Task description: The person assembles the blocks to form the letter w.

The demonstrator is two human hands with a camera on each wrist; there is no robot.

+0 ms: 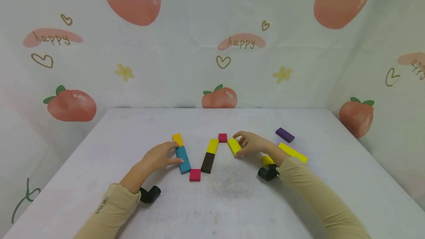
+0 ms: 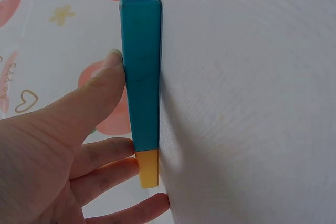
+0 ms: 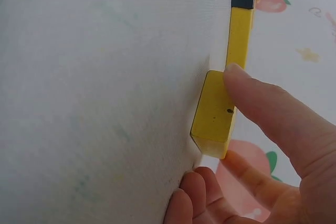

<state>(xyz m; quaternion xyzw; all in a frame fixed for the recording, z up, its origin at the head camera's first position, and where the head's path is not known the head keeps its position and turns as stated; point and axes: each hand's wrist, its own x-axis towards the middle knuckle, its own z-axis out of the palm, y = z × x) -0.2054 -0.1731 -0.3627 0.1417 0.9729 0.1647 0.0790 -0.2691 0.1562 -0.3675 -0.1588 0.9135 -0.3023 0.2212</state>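
In the head view my left hand [image 1: 159, 158] rests its fingertips on a blue block [image 1: 181, 153] and an orange block [image 1: 177, 139], laid end to end. The left wrist view shows the thumb on the blue block [image 2: 142, 72] and fingers along its side. My right hand [image 1: 254, 144] pinches a yellow block [image 1: 234, 146] between thumb and index finger, just right of a small red block [image 1: 223, 138]. A second yellow block [image 1: 213, 146] joins a black block [image 1: 208, 163] in a slanted line. Another red block [image 1: 195, 175] lies between the blue and black ends.
On the right lie a purple block [image 1: 284, 135] and a long yellow piece [image 1: 293, 152]. Another yellow block [image 1: 267, 160] is partly covered by the right wrist. Black wrist devices [image 1: 151, 194] hang below both wrists. A printed cloth [image 1: 186, 65] stands behind the white table [image 1: 232, 209].
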